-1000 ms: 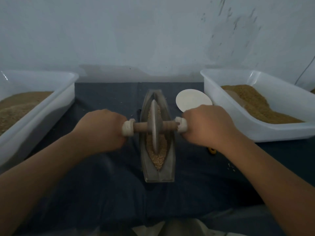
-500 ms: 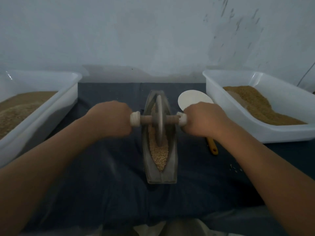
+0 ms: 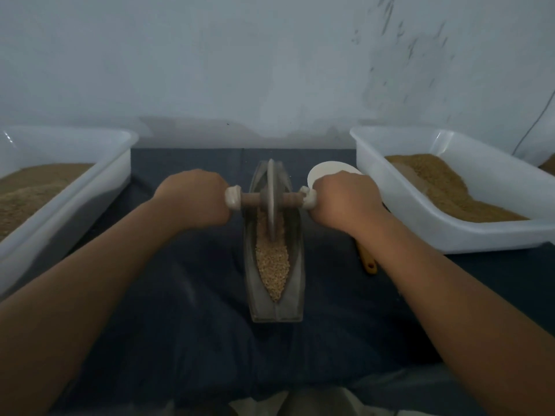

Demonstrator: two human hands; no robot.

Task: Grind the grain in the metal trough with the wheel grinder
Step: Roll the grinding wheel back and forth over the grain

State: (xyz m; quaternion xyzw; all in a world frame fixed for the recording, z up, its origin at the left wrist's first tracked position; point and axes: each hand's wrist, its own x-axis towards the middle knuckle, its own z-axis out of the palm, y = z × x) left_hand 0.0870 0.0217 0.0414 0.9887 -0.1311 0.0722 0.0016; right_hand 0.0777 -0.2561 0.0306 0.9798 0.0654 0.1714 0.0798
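A pale grey wall [image 3: 210,55] with some dark marks on its right part fills the back. Below it, a dark blue cloth [image 3: 186,340] covers the surface. Two big white plastic tubs stand on this cloth. The left tub [image 3: 114,181] holds brown ground grain [image 3: 36,187] that reaches quite high, and the right tub [image 3: 390,205] holds a similar brown heap [image 3: 444,187] that slopes down toward its near side. Between them, in the middle of the cloth, lies the narrow metal trough [image 3: 295,265], shaped like a boat, with pale grain [image 3: 271,262] along its groove. The wheel grinder [image 3: 272,199] stands upright in the far half of the trough, on the grain. The left hand [image 3: 195,196] and the right hand [image 3: 345,199] each hold one white-wrapped end of its wooden axle, fingers curled closely around it. A white round dish [image 3: 327,171] shows just behind the right hand. A small orange handle [image 3: 369,262] lies under the right wrist.
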